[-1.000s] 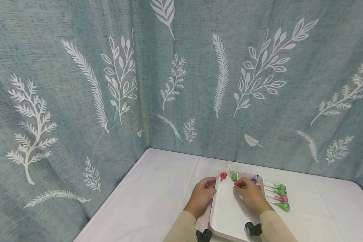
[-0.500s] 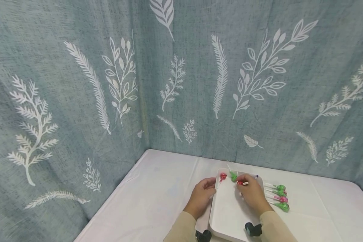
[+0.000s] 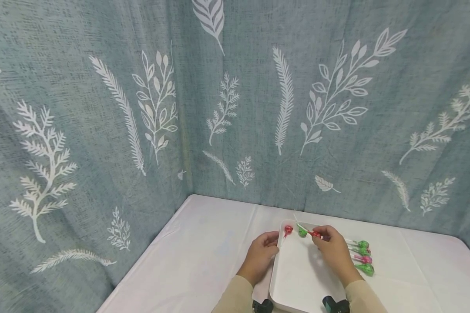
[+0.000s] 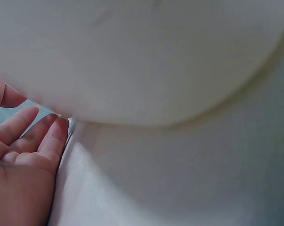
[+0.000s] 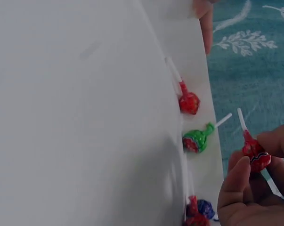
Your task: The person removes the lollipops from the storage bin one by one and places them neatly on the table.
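My right hand (image 3: 334,250) holds a red-wrapped lollipop (image 5: 258,160) between thumb and fingers, over the far right part of a white tray (image 3: 297,278). The held lollipop's white stick points toward the far left. In the tray, a red lollipop (image 3: 288,229) lies in the far left corner, with a green lollipop (image 3: 302,232) beside it. A purple lollipop (image 5: 206,208) and another red lollipop (image 5: 196,220) show low in the right wrist view; in the head view my right hand hides them. Relaxed fingers of my left hand (image 3: 260,254) rest against the tray's left wall.
On the white-covered table (image 3: 215,243), several lollipops (image 3: 363,251) lie in a column right of the tray, mostly green with one pink (image 3: 364,259). A blue-green curtain (image 3: 254,108) with white leaf prints rises behind the table and along its left side.
The red lollipop has been lifted in my right hand; its stick has swung from pointing right to pointing far left. My right hand has shifted slightly right. The left hand stays at the tray.
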Demonstrator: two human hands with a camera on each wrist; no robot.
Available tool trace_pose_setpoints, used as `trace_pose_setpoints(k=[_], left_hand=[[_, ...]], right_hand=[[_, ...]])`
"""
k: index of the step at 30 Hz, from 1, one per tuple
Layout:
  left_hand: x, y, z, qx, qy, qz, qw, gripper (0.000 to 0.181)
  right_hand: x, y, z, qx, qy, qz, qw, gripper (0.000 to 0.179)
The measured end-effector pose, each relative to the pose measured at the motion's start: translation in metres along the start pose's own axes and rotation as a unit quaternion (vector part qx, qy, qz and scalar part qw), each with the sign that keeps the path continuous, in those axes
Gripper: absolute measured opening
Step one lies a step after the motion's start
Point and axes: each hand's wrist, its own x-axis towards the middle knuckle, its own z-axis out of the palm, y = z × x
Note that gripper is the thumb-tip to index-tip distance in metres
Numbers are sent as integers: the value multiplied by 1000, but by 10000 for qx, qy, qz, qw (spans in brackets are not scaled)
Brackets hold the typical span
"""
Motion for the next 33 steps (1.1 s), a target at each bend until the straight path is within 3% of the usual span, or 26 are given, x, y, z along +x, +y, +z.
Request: trace_pose_setpoints(k=[11, 21, 33], left_hand=[[-1, 0, -2, -27, 26, 79, 10000, 53], [-1, 0, 0, -56, 15, 81, 10000, 53], [2, -1, 1, -146, 5, 110, 9998, 53]], right_hand=[[-8, -3, -15, 392, 271, 158, 9987, 30], [-14, -4, -24, 779, 293, 199, 9963, 34], [-23, -1, -44, 788, 172, 493, 9955, 37]])
